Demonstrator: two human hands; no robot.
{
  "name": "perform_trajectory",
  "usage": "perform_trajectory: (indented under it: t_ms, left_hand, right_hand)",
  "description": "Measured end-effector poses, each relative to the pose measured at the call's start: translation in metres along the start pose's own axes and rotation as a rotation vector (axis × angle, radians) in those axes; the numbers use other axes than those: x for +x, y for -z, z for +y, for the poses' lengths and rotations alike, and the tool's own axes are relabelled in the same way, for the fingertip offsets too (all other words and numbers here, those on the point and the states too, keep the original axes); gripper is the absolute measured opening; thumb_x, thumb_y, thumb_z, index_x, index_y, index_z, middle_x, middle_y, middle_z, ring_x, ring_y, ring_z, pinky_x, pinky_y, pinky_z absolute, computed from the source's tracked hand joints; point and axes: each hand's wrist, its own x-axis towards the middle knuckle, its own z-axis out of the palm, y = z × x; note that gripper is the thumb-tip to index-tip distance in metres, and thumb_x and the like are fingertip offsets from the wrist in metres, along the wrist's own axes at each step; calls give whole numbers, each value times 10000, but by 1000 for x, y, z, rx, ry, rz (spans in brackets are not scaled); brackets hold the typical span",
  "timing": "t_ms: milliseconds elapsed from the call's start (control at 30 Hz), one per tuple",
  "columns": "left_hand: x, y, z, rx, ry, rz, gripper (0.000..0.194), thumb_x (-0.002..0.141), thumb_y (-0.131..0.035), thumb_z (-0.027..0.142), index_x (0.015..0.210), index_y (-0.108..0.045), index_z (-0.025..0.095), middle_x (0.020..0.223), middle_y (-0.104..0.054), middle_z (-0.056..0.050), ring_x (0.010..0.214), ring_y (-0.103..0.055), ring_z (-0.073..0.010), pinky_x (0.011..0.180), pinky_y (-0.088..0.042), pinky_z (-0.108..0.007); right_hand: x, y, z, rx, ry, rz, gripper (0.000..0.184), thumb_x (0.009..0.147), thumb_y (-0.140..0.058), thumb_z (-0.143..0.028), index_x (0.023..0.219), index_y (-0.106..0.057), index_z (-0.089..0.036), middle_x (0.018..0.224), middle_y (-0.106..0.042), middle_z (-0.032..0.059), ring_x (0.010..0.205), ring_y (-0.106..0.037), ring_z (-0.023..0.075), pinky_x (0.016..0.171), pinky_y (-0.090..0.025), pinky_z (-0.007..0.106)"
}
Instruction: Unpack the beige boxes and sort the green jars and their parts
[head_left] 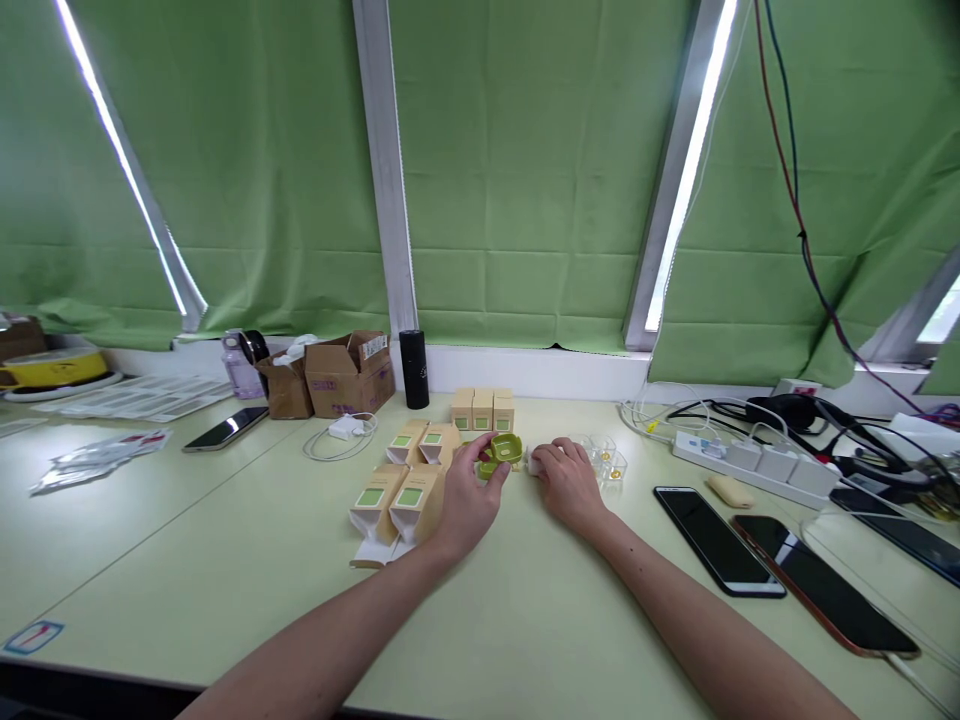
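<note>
Between the thumb and fingers of my left hand [471, 490] is a small green square plastic case [507, 448], its hollow facing up. My right hand [570, 488] lies low over the table, fingers curled down on a small white object [533, 462], mostly hidden under the fingertips. Just beyond that hand stand several small clear plastic boxes [616, 466] with yellowish bits inside. Left of my left hand lie several small brown cartons [380, 487] with green labels and open white flaps. Farther back, a row of upright brown cartons [483, 408] stands together.
At the back are a black cylinder [414, 370] and a cardboard box [349, 375]. A white charger [346, 428] with its coiled cable lies left. On the right are phones [718, 540], a power strip [757, 468] and tangled cables. Another phone [226, 429] lies far left.
</note>
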Motion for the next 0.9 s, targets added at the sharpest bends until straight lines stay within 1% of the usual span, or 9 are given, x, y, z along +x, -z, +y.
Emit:
perform_trajectory:
  t_ms: [100, 200, 333, 433, 567, 667, 733, 800, 900]
  left_hand:
    - [0, 0, 0, 14, 0, -4, 392, 885, -679, 274, 1271, -648, 213, 1080, -720, -76, 947, -649, -216, 891, -523, -373]
    - [0, 0, 1, 20, 6, -5, 390, 885, -682, 274, 1269, -649, 210, 1075, -716, -77, 949, -647, -218, 884, -525, -370]
    - [1, 0, 2, 1, 8, -5, 391, 884, -678, 265, 1269, -648, 205, 1084, -716, -79, 948, -648, -211, 861, -520, -350]
    - [1, 1, 3, -21, 26, -15, 401, 875, -684, 270, 1269, -649, 205, 1084, -721, -78, 941, -647, -209, 815, -510, -331]
    - [1, 2, 6, -50, 61, -46, 409, 858, -684, 245, 1263, -654, 202, 1108, -727, -78, 952, -643, -207, 799, -485, -324]
    - [1, 2, 7, -74, 68, -61, 416, 838, -696, 226, 1251, -657, 207, 1144, -728, -77, 967, -639, -207, 811, -473, -329]
    - [1, 1, 8, -90, 65, -58, 416, 814, -713, 211, 1228, -665, 212, 1139, -731, -71, 965, -640, -207, 809, -473, -329]
    - [1, 1, 9, -112, 59, -63, 417, 795, -730, 200, 1207, -668, 216, 1136, -732, -68, 963, -642, -206, 811, -477, -330]
    - [-1, -1, 11, -174, 58, -105, 405, 801, -743, 216, 1197, -659, 217, 1150, -734, -80, 994, -659, -218, 816, -479, -334]
  right_hand:
    - [0, 2, -1, 13, -9, 15, 393, 791, -605, -7, 1123, -639, -216, 1167, -706, 102, 1143, -544, 309, 940, -436, 442]
    - [-1, 6, 0, 38, -30, 26, 421, 773, -606, -17, 1146, -625, -209, 1155, -694, 112, 1131, -540, 313, 945, -440, 452]
    - [-1, 13, 6, 69, -97, 48, 448, 750, -614, -34, 1169, -606, -192, 1150, -679, 118, 1143, -531, 319, 963, -437, 460]
    - [3, 23, 12, 129, -175, 114, 458, 742, -610, -54, 1177, -589, -195, 1155, -669, 111, 1149, -530, 318, 977, -438, 471]
    - [10, 39, 13, 304, -299, 224, 352, 776, -600, -114, 1113, -586, -216, 1094, -660, 89, 1103, -546, 314, 962, -457, 492]
    - [9, 49, 1, 443, -314, 237, 309, 795, -592, -135, 1089, -581, -231, 1097, -645, 85, 1104, -554, 311, 959, -477, 501]
    - [3, 53, -12, 502, -258, 198, 325, 799, -597, -132, 1104, -574, -241, 1124, -633, 87, 1116, -557, 310, 967, -483, 509]
    - [-5, 54, -26, 541, -207, 160, 378, 804, -612, -129, 1158, -558, -251, 1160, -617, 92, 1117, -559, 309, 955, -499, 512]
    - [-14, 54, -43, 559, -132, 179, 474, 824, -617, -120, 1264, -504, -253, 1241, -587, 113, 1195, -529, 318, 994, -493, 530]
